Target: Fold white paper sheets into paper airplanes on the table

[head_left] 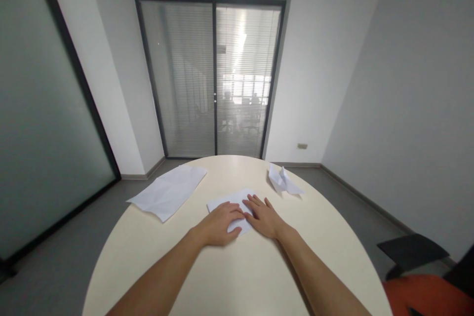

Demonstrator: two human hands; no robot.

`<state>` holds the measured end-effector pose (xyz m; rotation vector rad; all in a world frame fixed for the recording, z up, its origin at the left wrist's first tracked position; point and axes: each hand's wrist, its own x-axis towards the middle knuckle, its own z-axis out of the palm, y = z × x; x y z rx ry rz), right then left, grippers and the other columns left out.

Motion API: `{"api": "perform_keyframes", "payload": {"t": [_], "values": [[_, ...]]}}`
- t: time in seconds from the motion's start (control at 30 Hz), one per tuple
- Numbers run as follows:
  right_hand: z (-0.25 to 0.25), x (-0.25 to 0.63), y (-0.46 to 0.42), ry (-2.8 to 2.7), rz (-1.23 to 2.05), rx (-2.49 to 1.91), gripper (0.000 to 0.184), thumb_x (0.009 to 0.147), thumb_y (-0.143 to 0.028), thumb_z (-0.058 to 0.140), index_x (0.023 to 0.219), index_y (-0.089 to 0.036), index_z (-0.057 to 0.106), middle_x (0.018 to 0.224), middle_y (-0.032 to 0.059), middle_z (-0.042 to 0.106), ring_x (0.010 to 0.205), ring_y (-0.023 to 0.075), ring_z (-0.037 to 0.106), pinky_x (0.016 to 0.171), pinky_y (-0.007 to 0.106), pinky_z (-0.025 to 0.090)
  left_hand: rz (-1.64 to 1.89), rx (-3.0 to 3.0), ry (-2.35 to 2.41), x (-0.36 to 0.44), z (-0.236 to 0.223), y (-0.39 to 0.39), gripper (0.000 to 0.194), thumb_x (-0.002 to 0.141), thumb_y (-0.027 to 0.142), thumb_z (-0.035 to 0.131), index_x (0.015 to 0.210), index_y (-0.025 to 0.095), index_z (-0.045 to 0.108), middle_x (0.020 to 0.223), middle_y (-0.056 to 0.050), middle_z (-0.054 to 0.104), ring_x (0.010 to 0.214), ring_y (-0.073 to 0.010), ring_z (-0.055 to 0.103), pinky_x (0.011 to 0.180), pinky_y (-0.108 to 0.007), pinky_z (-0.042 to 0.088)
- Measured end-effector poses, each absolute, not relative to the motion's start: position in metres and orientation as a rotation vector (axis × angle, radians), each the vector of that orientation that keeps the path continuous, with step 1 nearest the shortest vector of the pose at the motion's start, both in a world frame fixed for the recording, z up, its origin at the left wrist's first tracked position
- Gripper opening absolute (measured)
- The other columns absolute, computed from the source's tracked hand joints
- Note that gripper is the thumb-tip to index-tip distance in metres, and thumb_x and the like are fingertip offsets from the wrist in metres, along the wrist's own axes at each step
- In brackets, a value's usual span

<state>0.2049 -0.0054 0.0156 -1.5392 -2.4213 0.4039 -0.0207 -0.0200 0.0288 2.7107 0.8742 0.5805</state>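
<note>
A folded sheet of white paper [229, 198] lies on the table in front of me, partly covered by both hands. My left hand [222, 223] rests on its left part, fingers stretched toward the right. Flat on the paper's right side lies my right hand [263, 216], fingers spread and pointing up and left. The two hands meet or nearly meet near the middle of the paper. Neither hand is wrapped around anything. How the paper is folded beneath them is hidden.
Creased white sheets [172, 190] lie at the table's left edge. A folded paper shape [283, 180] stands at the far right. The round cream table [229, 281] has a curved edge. An orange and black chair [422, 294] is at the lower right.
</note>
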Motion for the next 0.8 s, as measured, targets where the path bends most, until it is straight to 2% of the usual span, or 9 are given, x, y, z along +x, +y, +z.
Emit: {"api": "perform_keyframes", "payload": {"t": [0.17,0.27,0.47,0.6,0.8], "values": [[0.016,0.206,-0.007,-2.434,0.436,-1.487,0.058,0.096,-0.047,0.043,0.149,-0.023,0.043,0.160,0.0130,0.029,0.150,0.0311,0.019,0.118,0.060,0.008,0.507,2.683,0.997,-0.021,0.015,-0.015,0.054,0.087,0.034,0.058,0.138,0.020,0.051,0.149,-0.011,0.048,0.142,-0.0255,0.037,0.120,-0.046,0.025],[0.015,0.203,-0.006,-2.435,0.412,-1.471,0.057,0.096,-0.045,0.043,0.148,-0.021,0.043,0.159,0.0142,0.031,0.149,0.0298,0.023,0.119,0.058,0.009,0.470,2.665,1.137,-0.021,0.009,-0.012,0.056,0.090,0.039,0.054,0.143,0.021,0.047,0.156,-0.010,0.040,0.145,-0.0259,0.033,0.120,-0.048,0.023],[0.014,0.199,-0.007,-2.425,0.392,-1.494,0.061,0.095,-0.049,0.045,0.150,-0.022,0.041,0.159,0.0124,0.032,0.150,0.0313,0.020,0.118,0.059,0.010,0.418,2.683,1.274,-0.022,0.010,-0.010,0.051,0.095,0.043,0.046,0.141,0.024,0.051,0.155,-0.008,0.041,0.144,-0.0274,0.035,0.116,-0.049,0.028],[0.013,0.200,-0.006,-2.390,0.378,-1.573,0.066,0.094,-0.054,0.045,0.151,-0.022,0.039,0.161,0.0119,0.028,0.150,0.0344,0.017,0.118,0.060,0.010,0.413,2.715,1.247,-0.025,0.010,-0.008,0.054,0.092,0.045,0.052,0.142,0.026,0.050,0.155,-0.007,0.041,0.144,-0.0289,0.035,0.116,-0.049,0.029],[0.011,0.204,-0.002,-2.332,0.283,-1.585,0.051,0.098,-0.044,0.044,0.143,-0.022,0.050,0.156,0.0103,0.039,0.148,0.0359,0.022,0.116,0.063,0.018,0.435,2.719,1.272,-0.024,0.008,-0.008,0.054,0.091,0.044,0.053,0.142,0.026,0.051,0.154,-0.007,0.042,0.142,-0.0291,0.037,0.115,-0.049,0.030]]}}
